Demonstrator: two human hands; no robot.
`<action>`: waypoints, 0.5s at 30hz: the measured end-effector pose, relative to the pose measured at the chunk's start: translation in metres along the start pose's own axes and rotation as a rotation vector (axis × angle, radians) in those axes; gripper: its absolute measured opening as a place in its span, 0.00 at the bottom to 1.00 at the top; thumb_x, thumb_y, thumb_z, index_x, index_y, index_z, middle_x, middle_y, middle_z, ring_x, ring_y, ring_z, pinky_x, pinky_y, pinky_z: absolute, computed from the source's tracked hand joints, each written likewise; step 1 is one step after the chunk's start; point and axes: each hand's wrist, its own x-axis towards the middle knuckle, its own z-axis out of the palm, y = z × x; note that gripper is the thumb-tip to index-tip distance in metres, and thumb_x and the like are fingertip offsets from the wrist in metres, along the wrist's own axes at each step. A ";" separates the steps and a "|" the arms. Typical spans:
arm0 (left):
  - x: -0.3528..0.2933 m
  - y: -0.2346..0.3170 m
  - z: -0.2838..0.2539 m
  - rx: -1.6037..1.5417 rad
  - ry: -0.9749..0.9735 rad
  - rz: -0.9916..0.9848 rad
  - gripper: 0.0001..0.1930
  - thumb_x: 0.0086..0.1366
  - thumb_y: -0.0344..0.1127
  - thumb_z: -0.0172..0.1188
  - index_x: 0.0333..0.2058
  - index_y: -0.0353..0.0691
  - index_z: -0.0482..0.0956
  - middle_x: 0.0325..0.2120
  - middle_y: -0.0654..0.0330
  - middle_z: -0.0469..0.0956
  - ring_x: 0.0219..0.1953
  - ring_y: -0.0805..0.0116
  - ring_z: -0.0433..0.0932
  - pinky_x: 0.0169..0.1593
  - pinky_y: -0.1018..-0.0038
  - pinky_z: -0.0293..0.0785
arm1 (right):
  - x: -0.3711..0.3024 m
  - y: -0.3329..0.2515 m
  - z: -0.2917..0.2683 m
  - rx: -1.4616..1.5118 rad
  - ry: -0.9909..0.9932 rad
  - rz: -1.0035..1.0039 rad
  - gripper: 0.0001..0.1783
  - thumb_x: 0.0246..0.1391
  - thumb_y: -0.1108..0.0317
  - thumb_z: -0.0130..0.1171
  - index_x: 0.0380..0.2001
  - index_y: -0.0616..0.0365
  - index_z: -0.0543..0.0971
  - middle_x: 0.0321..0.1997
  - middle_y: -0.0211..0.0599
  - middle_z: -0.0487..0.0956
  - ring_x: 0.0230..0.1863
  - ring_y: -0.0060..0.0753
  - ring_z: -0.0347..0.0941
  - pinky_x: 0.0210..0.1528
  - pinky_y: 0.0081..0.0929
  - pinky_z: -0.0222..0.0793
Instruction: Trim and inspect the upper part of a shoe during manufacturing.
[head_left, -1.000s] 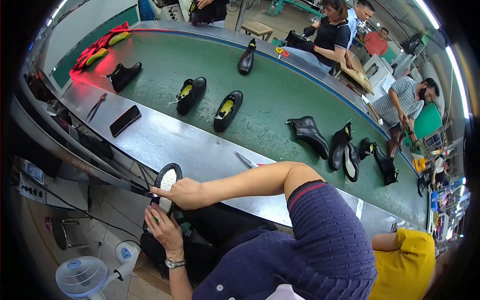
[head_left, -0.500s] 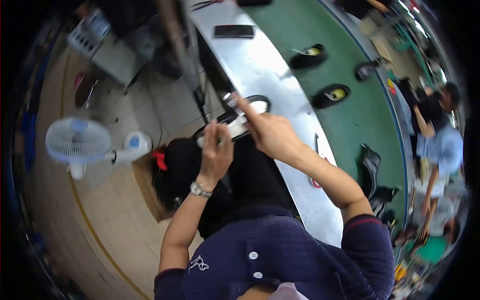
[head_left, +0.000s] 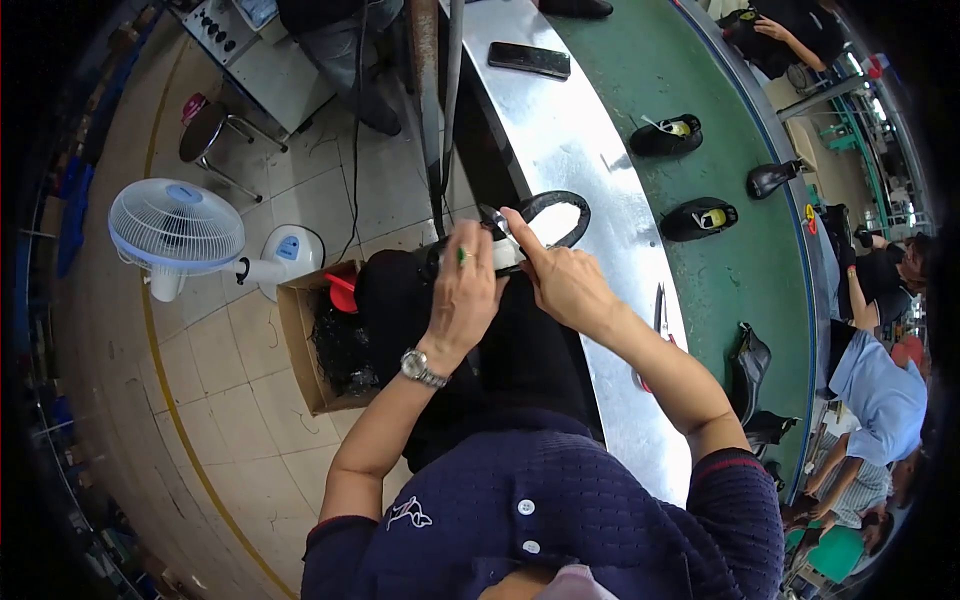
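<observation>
A black shoe (head_left: pixel 558 221) with a white underside lies sole up across my lap, its far end over the metal bench's edge. My right hand (head_left: pixel 570 285) is closed around a small metal tool (head_left: pixel 492 218), index finger stretched along it, just above the shoe's middle. Its working end is too unclear to name its kind. My left hand (head_left: pixel 463 295) lies at the shoe's near left end, fingers stretched out, the tips slightly blurred. It hides that part of the shoe.
On the metal bench (head_left: pixel 560 120) are a black phone (head_left: pixel 529 60) and red-handled scissors (head_left: pixel 660 320). Several black shoes ride the green belt (head_left: pixel 690 285) beyond. To my left stand a fan (head_left: pixel 178 225) and a cardboard box (head_left: pixel 300 350) of dark scraps. A metal post (head_left: pixel 428 110) rises ahead.
The view has shifted, so the surroundings sit further right. My left hand has turned back-up and come closer to my right. The metal tool stays in my right hand over the shoe.
</observation>
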 end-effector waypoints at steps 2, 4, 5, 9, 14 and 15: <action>0.003 0.001 -0.023 0.477 -0.061 -0.083 0.33 0.48 0.29 0.69 0.53 0.28 0.68 0.50 0.43 0.68 0.56 0.43 0.67 0.57 0.56 0.67 | 0.001 -0.007 -0.017 0.019 -0.066 -0.020 0.41 0.58 0.69 0.52 0.70 0.46 0.45 0.19 0.52 0.77 0.24 0.57 0.75 0.26 0.49 0.67; -0.004 -0.010 -0.026 0.392 -0.124 -0.089 0.33 0.47 0.28 0.69 0.54 0.30 0.68 0.51 0.43 0.68 0.55 0.44 0.67 0.57 0.58 0.67 | 0.002 -0.015 -0.020 0.083 0.075 -0.063 0.41 0.57 0.69 0.53 0.69 0.46 0.46 0.19 0.52 0.76 0.23 0.57 0.75 0.27 0.49 0.67; -0.007 -0.012 -0.025 0.321 -0.133 -0.104 0.34 0.47 0.27 0.69 0.54 0.30 0.68 0.52 0.43 0.68 0.55 0.44 0.67 0.57 0.58 0.67 | 0.002 -0.021 -0.015 0.089 0.072 -0.065 0.41 0.57 0.69 0.53 0.69 0.46 0.46 0.19 0.52 0.76 0.23 0.57 0.75 0.27 0.49 0.67; -0.005 -0.016 -0.021 0.231 -0.121 -0.086 0.32 0.46 0.27 0.69 0.53 0.29 0.70 0.53 0.41 0.69 0.55 0.44 0.68 0.57 0.60 0.68 | 0.006 -0.021 -0.004 0.158 0.065 0.010 0.41 0.55 0.70 0.53 0.69 0.47 0.47 0.18 0.53 0.76 0.22 0.57 0.74 0.26 0.49 0.67; -0.002 -0.015 -0.029 0.107 -0.175 -0.108 0.29 0.51 0.29 0.65 0.53 0.30 0.69 0.52 0.46 0.70 0.55 0.49 0.70 0.58 0.62 0.68 | 0.007 -0.027 -0.018 0.274 0.017 0.046 0.48 0.47 0.72 0.56 0.70 0.42 0.45 0.25 0.52 0.79 0.27 0.55 0.78 0.29 0.46 0.73; 0.003 -0.010 -0.033 0.049 -0.184 -0.175 0.29 0.52 0.28 0.64 0.53 0.32 0.69 0.52 0.47 0.70 0.53 0.49 0.71 0.57 0.61 0.69 | 0.005 -0.028 -0.017 0.320 0.038 0.029 0.49 0.47 0.73 0.56 0.70 0.39 0.44 0.26 0.52 0.79 0.28 0.54 0.79 0.30 0.46 0.74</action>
